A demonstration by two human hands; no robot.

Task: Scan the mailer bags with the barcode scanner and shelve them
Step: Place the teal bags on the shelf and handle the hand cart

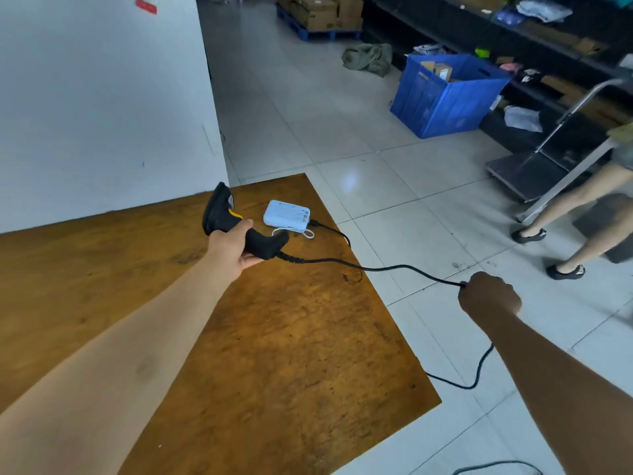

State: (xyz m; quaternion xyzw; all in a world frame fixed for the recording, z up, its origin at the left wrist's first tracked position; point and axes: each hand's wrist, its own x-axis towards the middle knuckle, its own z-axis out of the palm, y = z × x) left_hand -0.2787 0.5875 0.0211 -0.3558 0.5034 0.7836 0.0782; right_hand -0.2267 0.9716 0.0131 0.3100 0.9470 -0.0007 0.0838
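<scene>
Two hands work: the left hand grips one barcode scanner, the right hand clenches its single cable.

Wooden table: brown, top worn and stained, its far-left edge against a plain white wall. A red label sits high on that wall, well beyond the table.

The floor is pale glossy tile with grey joints, running from the table's right edge to the back of the room. A soft patch of reflected light lies just past the table's far corner.

Beyond the table to the right, a blue plastic crate stands on the floor, close to dark shelving along that side. A metal platform trolley is right of the table, near the shelving.

Far beyond the table, cardboard boxes are stacked on a blue pallet, with a green sack slumped nearby.
</scene>
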